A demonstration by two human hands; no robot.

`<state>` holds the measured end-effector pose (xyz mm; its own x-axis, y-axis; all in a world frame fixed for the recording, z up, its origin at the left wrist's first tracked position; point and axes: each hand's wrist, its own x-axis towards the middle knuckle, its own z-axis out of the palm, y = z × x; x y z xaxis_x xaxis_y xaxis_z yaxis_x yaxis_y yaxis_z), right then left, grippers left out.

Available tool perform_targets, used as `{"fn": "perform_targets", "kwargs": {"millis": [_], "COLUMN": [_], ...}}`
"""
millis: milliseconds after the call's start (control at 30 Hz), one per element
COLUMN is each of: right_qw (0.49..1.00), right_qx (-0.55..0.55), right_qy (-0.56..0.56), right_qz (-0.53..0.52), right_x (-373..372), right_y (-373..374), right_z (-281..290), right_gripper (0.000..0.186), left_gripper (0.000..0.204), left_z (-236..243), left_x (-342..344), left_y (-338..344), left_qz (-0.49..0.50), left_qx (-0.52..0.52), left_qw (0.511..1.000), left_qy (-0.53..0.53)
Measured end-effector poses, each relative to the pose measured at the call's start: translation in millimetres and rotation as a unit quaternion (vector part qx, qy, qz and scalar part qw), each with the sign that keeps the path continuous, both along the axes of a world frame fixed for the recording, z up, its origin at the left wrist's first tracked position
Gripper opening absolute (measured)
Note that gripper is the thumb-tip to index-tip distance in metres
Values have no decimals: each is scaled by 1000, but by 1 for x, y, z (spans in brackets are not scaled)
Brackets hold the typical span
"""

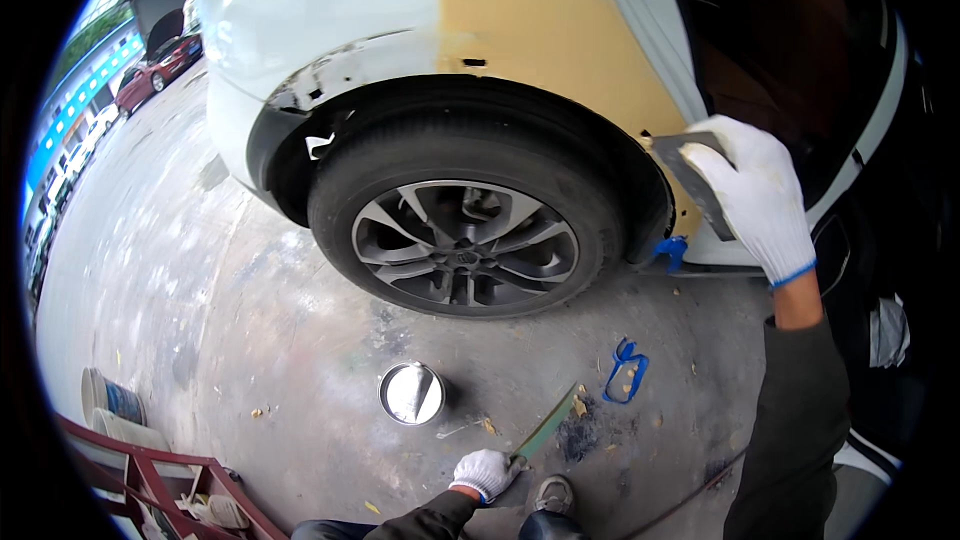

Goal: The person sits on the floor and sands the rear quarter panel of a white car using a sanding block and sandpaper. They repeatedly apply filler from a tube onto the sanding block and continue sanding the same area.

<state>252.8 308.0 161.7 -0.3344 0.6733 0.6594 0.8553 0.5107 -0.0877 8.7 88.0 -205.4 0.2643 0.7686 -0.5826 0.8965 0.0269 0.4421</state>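
Note:
My right hand [757,185], in a white knitted glove, is closed around a flat dark grey sanding block [690,180]. The block lies against the car's panel behind the wheel arch, beside the door opening; its underside is hidden. Tan filler [545,10] covers this part of the otherwise white body [320,0]. Low at the centre, my gloved left hand [484,474] grips one end of a long thin green strip [548,430], which slants up to the right above the floor. My left fingers are partly hidden.
The wheel [465,240] stands below the arch. On the concrete floor are a round metal tin [411,394], a blue plastic loop [625,373] and scattered tan flakes. Buckets [112,397] and a dark red metal frame [180,470] stand at lower left. Parked cars [157,72] are beyond.

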Motion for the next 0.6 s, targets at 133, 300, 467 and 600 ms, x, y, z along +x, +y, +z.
{"fn": "perform_targets", "kwargs": {"millis": [133,300,467,600], "right_qw": [988,961,957,947], "right_qx": [-66,-108,-120,-110], "right_qy": [138,252,260,296], "right_qz": [-6,45,38,67], "right_x": [-25,-77,-115,-133], "right_y": [-25,-22,3,21], "right_z": [-5,-8,9,8], "right_gripper": [22,25,29,30], "left_gripper": [51,58,57,54], "left_z": [-9,-3,1,-9], "left_x": [-2,-7,-18,-23], "left_y": [-3,-8,-14,-17], "left_qz": [-8,30,43,40], "left_qx": [7,6,2,18], "left_qw": [1000,999,998,998], "left_qy": [-13,-30,-34,-46]}}
